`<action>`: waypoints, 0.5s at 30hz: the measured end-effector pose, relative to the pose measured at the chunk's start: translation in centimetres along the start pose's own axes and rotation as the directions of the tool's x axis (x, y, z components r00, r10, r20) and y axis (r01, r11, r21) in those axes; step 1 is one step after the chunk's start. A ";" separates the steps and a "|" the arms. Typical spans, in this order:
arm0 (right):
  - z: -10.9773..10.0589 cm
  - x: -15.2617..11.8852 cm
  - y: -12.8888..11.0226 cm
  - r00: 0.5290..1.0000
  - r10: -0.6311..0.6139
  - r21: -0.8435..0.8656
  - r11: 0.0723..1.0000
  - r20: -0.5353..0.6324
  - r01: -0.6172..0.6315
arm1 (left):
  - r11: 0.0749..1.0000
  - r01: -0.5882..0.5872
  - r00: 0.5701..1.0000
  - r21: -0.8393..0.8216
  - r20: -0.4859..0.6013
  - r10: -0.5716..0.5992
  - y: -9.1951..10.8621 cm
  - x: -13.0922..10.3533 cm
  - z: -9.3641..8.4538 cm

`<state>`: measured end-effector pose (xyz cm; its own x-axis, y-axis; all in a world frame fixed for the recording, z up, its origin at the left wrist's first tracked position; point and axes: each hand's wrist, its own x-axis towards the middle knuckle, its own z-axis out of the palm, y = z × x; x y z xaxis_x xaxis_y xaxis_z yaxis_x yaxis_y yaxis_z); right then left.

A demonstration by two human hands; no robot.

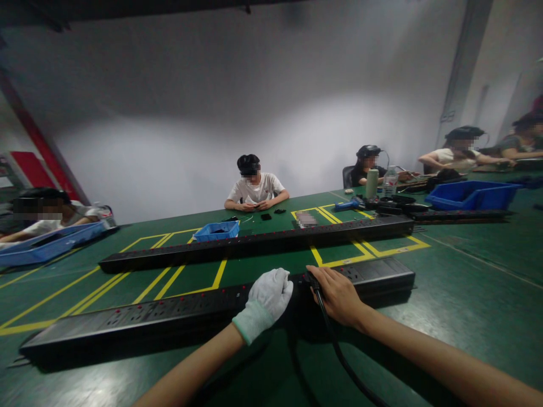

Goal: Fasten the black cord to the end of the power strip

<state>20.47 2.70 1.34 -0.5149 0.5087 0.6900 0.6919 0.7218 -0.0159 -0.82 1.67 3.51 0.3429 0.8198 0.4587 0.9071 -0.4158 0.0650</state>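
Plug (314, 281) sits at the near power strip (169, 314), pinched in the right hand (339, 291); the left hand (270, 293) curls there, grip unclear. Plugging or unplugging seems underway, calling for straight alignment.

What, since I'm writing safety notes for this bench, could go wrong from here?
The cord trails back from the plug in the right hand, so a snag might tug the plug askew. The gloved left hand could slip against the near power strip. The right hand is ungloved, so its fingers might get pinched between plug and strip.
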 end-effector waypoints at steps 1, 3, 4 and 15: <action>0.0 0.0 0.0 1.000 0.001 0.000 1.000 0.001 -0.001 | 1.000 -0.001 1.000 0.007 0.008 0.001 0.1 0.0 -0.1; 0.0 0.0 0.0 1.000 0.002 0.004 1.000 0.004 -0.002 | 1.000 -0.004 1.000 0.018 0.015 0.004 0.1 0.0 -0.1; 0.0 0.0 0.0 1.000 0.002 0.005 1.000 0.002 -0.002 | 1.000 -0.007 1.000 0.020 0.018 0.007 0.1 0.0 -0.1; 0.1 0.0 0.1 1.000 0.003 0.009 1.000 0.029 -0.003 | 0.998 -0.011 1.000 0.060 0.006 0.011 -0.2 -0.2 0.8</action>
<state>20.50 2.78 1.27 -0.5274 0.5241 0.6687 0.6889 0.7245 -0.0245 -0.89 1.92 2.67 0.3543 0.8175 0.4541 0.9162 -0.4007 0.0066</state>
